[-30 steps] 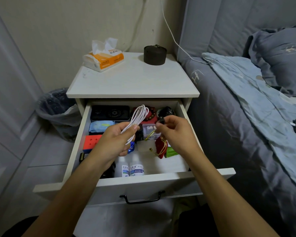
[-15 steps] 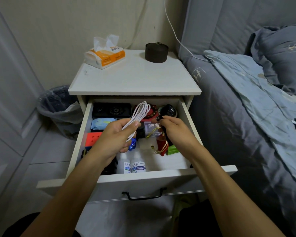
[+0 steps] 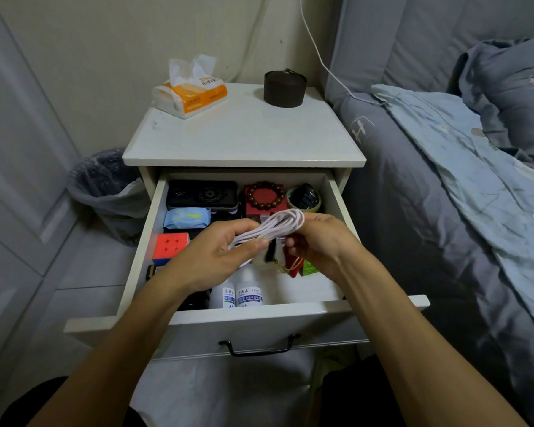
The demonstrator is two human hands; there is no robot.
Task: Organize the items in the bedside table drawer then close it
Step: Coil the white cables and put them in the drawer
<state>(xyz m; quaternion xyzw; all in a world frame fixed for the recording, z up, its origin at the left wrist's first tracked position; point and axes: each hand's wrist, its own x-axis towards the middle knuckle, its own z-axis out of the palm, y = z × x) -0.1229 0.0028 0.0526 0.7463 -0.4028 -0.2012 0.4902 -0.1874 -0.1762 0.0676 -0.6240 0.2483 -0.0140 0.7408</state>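
Bedroom corner, pale wall behind; white bedside counter (image 3: 244, 140) sits between a lined bin (image 3: 105, 192) on the left and a grey-blue bed (image 3: 444, 195) on the right. On top, far side: a tissue pack (image 3: 190, 94) and a dark round tin (image 3: 285, 88).

Drawer (image 3: 247, 315) is pulled fully out toward you. Over its middle you hold a white cable bundle (image 3: 272, 228), looped into a long hank. Your left hand (image 3: 219, 257) grips the near-left end, fingers curled round the strands; your right hand (image 3: 318, 238) pinches the far-right end of the loops.

Handling, as a judgement: light, limp, smooth-jacketed. Loops will likely spring apart if you let one end go. Take hold across the whole hank at its middle, not by a single strand; keep the plug ends tucked in.

Looks: thin, plain white, several even turns; plugs hidden by your fingers.

Below: black case (image 3: 202, 195) far left, bead bracelet (image 3: 265, 195) on a red box, wipes packet (image 3: 187, 217), puzzle cube (image 3: 170, 248), two white bottles (image 3: 241, 295) near the front.
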